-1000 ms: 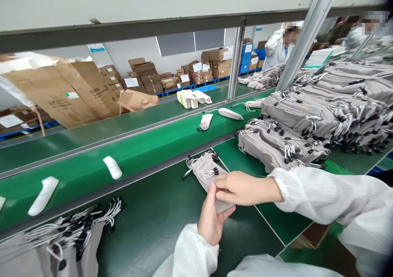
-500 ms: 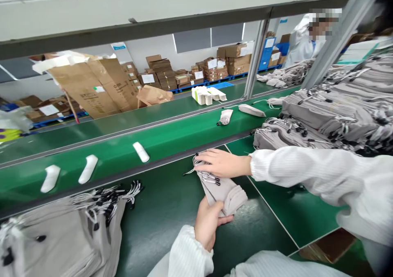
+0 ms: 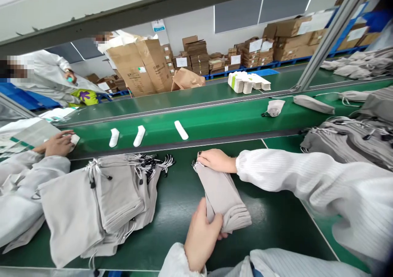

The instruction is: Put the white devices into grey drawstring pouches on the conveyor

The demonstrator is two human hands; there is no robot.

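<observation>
Folded grey-beige drawstring pouch [image 3: 223, 199] lying on the dark green counter [image 3: 172, 238], between a right hand [image 3: 216, 160] above and a left hand [image 3: 201, 236] below, with its white cords [image 3: 195, 165] showing at the upper end, partly under the right hand. Fabric judged light, soft and limp, folded lengthwise into several layers and so likely to slump if lifted by one end; firmest hold probably around the folded body, with the cord end pinned down. Right arm in a ribbed white sleeve [image 3: 307, 183] stretched in from the right, low over the counter; right fingers [image 3: 208, 157] closed down over the pouch's neck. Left forearm rising from the bottom edge, with the hand upright against the lower end; left fingers [image 3: 215, 224] curled around the fold, gripping the fabric. To the left, a stack of similar pouches [image 3: 95, 203] with bunched cords and black toggles. Further left, a co-worker's hand [image 3: 57, 144] on a small white piece. Beyond, white fabric pieces [image 3: 139, 136] on a green conveyor belt [image 3: 215, 123]. Background: cardboard cartons [image 3: 138, 66] stacked near the far wall.
</observation>
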